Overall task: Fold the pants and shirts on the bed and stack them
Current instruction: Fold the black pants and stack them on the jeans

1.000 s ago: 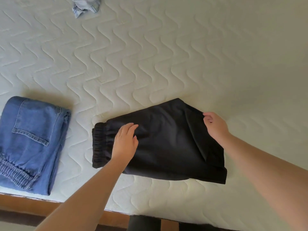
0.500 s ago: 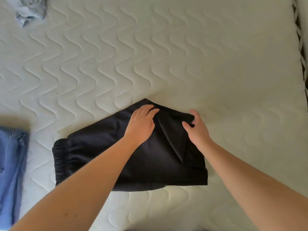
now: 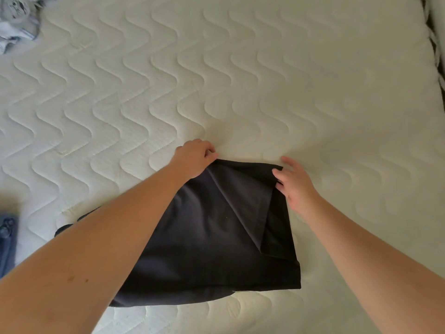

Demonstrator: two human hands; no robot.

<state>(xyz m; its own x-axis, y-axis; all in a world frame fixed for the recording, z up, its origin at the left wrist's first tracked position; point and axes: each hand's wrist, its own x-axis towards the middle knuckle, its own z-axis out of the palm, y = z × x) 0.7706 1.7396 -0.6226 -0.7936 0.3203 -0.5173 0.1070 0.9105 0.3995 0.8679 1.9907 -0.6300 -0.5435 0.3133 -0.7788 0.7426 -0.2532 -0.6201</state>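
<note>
A pair of black shorts [image 3: 216, 242] lies partly folded on the white quilted mattress [image 3: 240, 80], near its front edge. My left hand [image 3: 195, 156] grips the far left corner of the shorts with curled fingers. At the far right corner my right hand [image 3: 295, 183] pinches the hem, thumb on the cloth and the other fingers spread. My left forearm covers the waistband end of the shorts.
A sliver of folded blue jeans [image 3: 7, 239] shows at the left edge. A crumpled light grey-blue garment [image 3: 16, 20] lies at the far left corner. The mattress's dark side edge [image 3: 435, 51] runs down the right.
Both hands have moved from the middle of the shorts to the far edge's two corners. The view has shifted right, so the jeans are almost out of frame.
</note>
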